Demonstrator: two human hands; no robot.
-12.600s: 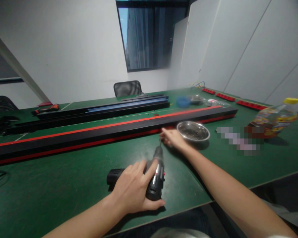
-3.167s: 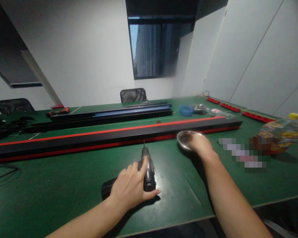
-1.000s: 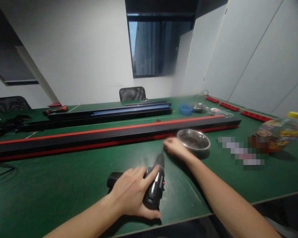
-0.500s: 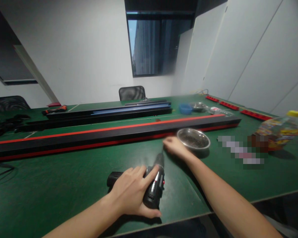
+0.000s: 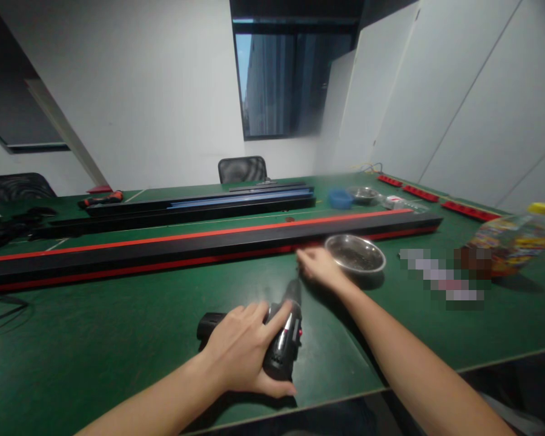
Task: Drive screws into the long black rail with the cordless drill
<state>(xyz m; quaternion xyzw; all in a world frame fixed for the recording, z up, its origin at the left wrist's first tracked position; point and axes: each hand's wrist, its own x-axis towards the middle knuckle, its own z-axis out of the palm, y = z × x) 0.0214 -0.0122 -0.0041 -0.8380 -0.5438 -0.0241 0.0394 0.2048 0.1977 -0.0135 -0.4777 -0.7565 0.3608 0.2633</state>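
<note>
A black cordless drill (image 5: pixel 282 345) lies on its side on the green table, its chuck pointing away from me. My left hand (image 5: pixel 240 348) is wrapped over its body and grip. Just beyond the chuck, the fingertips of my right hand (image 5: pixel 318 266) are pinched together by the bit's tip. Whatever small thing they hold is too blurred to name. Directly right of that hand stands a shiny metal bowl (image 5: pixel 379 266) with small dark pieces in it. A long black bar with red edges (image 5: pixel 200 245) runs across the table behind my right hand.
More long black and blue bars (image 5: pixel 236 203) lie farther back. A blue container (image 5: pixel 340 198) and a second metal bowl (image 5: pixel 363 195) stand at the back right. On the right is a plastic bottle with a yellow cap (image 5: pixel 544 209). Red strips (image 5: pixel 470 212) line the right edge.
Both hands and the drill stay almost in place. The view has shifted very slightly; my right fingers remain pinched near the bit's tip.
</note>
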